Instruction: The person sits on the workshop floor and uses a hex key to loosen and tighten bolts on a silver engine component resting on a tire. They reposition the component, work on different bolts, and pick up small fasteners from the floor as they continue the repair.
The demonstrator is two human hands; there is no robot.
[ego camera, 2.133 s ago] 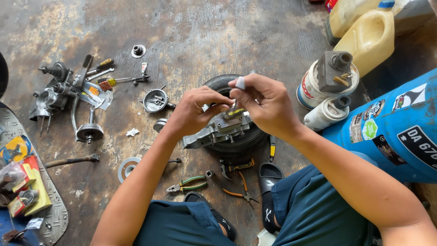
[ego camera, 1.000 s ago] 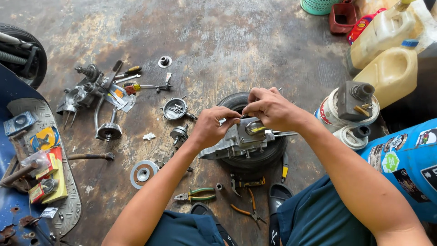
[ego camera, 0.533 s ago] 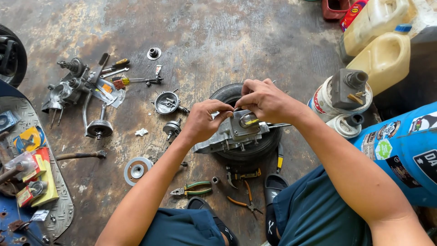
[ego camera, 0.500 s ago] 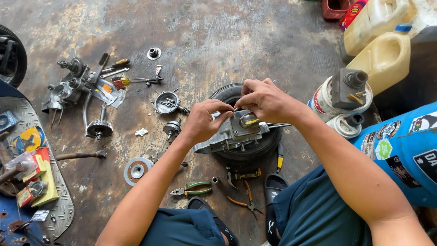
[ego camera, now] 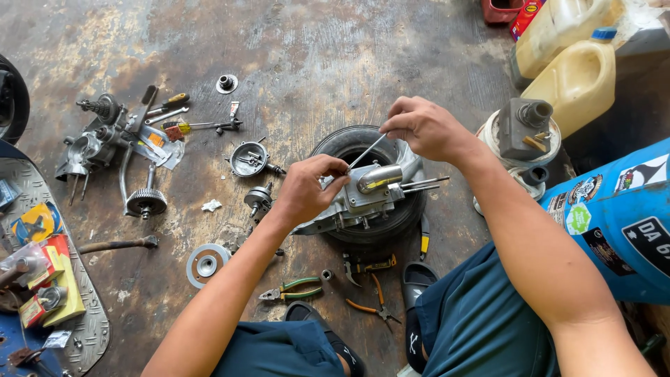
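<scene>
Underfoot, a stained, oil-darkened concrete floor (ego camera: 335, 49) is filling most of the view, and a blue drum (ego camera: 621, 223) is crowding in at the right edge, with two yellowish plastic jugs (ego camera: 576, 77) standing behind it. A checker-plate metal sheet (ego camera: 87, 314) is lying at the lower left, carrying small red and yellow boxes. In the middle a small black tyre (ego camera: 380, 223) is serving as a cradle, and a grey metal engine casing (ego camera: 359, 199) is resting across it (its studs are sticking out to the right). Just right of the tyre a round can (ego camera: 520, 143) is standing with a grey part on top. Farther left a cluster of dismantled engine parts and screwdrivers (ego camera: 122, 136) is spreading over the floor, with a small round cover (ego camera: 249, 158) lying between it and the tyre. Near the person's knees, green-handled pliers (ego camera: 293, 288) and orange-handled pliers (ego camera: 373, 304) are lying just apart from each other.

The left hand (ego camera: 310, 188) is curling down against the casing's upper left side, fingers bunched together and touching the metal. The right hand (ego camera: 426, 126) is hovering above the tyre, thumb and fingertips pinching the upper end of a thin metal rod (ego camera: 366, 151), which is slanting down toward the left hand.
</scene>
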